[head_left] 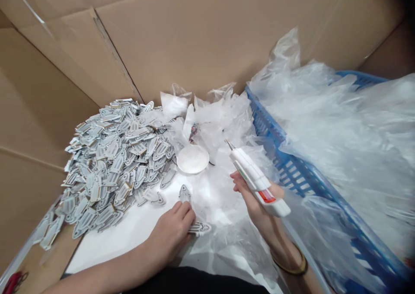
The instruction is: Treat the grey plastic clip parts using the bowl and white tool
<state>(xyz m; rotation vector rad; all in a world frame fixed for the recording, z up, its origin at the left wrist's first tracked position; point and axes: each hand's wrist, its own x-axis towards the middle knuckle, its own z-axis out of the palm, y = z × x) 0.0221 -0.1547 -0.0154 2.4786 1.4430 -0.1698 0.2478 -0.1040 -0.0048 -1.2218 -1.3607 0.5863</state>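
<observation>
My left hand (177,222) is at the white work surface (129,238), its fingers curled closed over a small grey boat-shaped piece (184,193) with a lined pattern. A second grey piece (200,228) sticks out to the right of those fingers; whether it is gripped too is hidden. To the right, my right hand (251,196) is closed around a white hot glue gun (251,173) with a red switch. Its pointed metal nozzle aims up and left, above plastic film and away from the pieces. A white round dish (193,159) lies ahead of both hands.
A large heap of grey pieces (113,164) covers the left side. Clear plastic bags (343,134) overfill a blue basket (311,177) at the right, and more plastic lies mid-surface. Cardboard walls (207,39) stand behind. A red-handled tool (13,282) is at the lower left.
</observation>
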